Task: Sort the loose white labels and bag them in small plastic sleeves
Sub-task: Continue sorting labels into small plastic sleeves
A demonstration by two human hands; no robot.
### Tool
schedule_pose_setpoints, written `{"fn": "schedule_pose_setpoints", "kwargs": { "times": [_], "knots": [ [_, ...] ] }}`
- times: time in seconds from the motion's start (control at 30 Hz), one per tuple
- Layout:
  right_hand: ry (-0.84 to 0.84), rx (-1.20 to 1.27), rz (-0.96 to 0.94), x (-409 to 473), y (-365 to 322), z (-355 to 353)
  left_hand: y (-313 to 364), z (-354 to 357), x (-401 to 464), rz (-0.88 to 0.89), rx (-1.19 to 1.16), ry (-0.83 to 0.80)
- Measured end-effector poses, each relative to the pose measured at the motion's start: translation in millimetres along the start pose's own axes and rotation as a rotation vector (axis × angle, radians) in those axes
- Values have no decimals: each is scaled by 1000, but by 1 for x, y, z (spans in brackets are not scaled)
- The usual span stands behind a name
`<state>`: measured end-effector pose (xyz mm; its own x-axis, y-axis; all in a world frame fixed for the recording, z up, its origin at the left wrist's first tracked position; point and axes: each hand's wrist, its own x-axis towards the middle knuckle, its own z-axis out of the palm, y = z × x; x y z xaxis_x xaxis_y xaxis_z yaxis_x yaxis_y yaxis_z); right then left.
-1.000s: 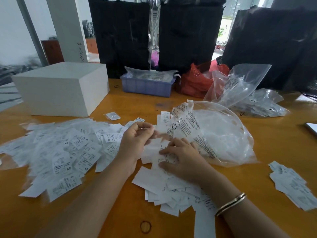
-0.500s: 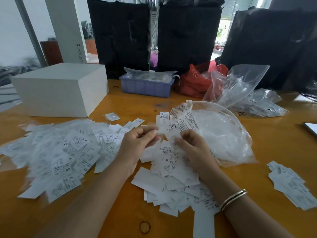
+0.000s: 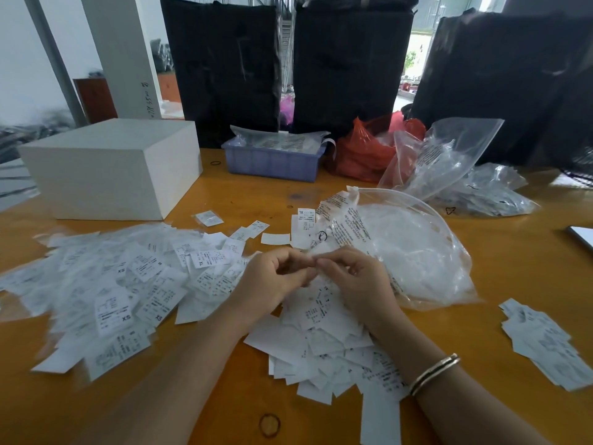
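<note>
Left hand (image 3: 276, 277): fingers curled; contents not visible.
Right hand (image 3: 356, 277): same.
Risk: sizes mixing, since 2 label piles (image 3: 324, 342) overlap.

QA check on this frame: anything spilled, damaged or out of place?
Nothing damaged. One stray rubber band lies on the orange wooden table, apart from the loose white paper labels.

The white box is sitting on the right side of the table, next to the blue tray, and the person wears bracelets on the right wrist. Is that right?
Not quite. The head view shows the white box on the left side of the table, not the right. The rest holds: it sits next to the blue tray, and the bracelets are on the right wrist.
</note>
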<state>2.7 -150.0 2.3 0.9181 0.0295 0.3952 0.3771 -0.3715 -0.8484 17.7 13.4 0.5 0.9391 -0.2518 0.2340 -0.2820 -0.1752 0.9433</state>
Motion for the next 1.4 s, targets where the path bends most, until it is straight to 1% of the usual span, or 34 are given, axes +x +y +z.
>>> {"fn": "schedule_pose_setpoints", "kwargs": {
  "times": [0.07,0.1,0.2,0.33,0.47,0.53,0.63,0.7,0.77,0.8,0.87,0.93,0.97,1.03,1.1,1.13,1.2,1.3,1.33,1.4],
  "knots": [
    [80,134,57,1,2,-3,-1,1,1,-30,50,-27],
    [108,204,94,1,2,-5,-1,1,1,-32,51,-15],
    [138,313,163,1,3,-6,0,-1,2,-29,-64,115],
    [101,265,175,0,1,-4,0,-5,3,-92,-220,245],
    [111,251,197,1,0,-3,2,-6,5,-124,-347,305],
    [102,239,203,1,0,-3,2,-6,5,-113,-342,313],
    [79,282,208,-1,0,-4,1,-5,5,-97,-264,301],
    [77,240,153,0,0,-3,-1,-5,4,-65,-186,270],
    [89,189,95,0,1,-3,-1,-4,3,-6,-51,221],
    [80,151,68,0,1,-3,-1,-3,2,27,17,192],
    [29,-8,7,-1,2,-3,-2,-1,0,74,100,145],
    [5,-167,-59,0,4,0,-2,0,0,103,118,116],
    [17,-197,-80,1,3,1,-2,0,0,113,115,106],
    [66,-147,-96,2,2,3,-2,-2,1,87,57,62],
    [113,-32,-63,2,1,2,-2,-1,1,39,11,-1],
    [124,7,-44,3,1,0,-3,0,1,24,9,2],
    [102,43,-24,3,1,-2,-3,1,2,-1,-27,87],
    [45,90,-6,1,0,0,-1,0,3,-57,-180,220],
    [52,115,10,1,0,0,-1,0,4,-68,-210,244],
    [128,151,53,1,2,-1,0,0,4,-59,-204,269]
  ]
}}
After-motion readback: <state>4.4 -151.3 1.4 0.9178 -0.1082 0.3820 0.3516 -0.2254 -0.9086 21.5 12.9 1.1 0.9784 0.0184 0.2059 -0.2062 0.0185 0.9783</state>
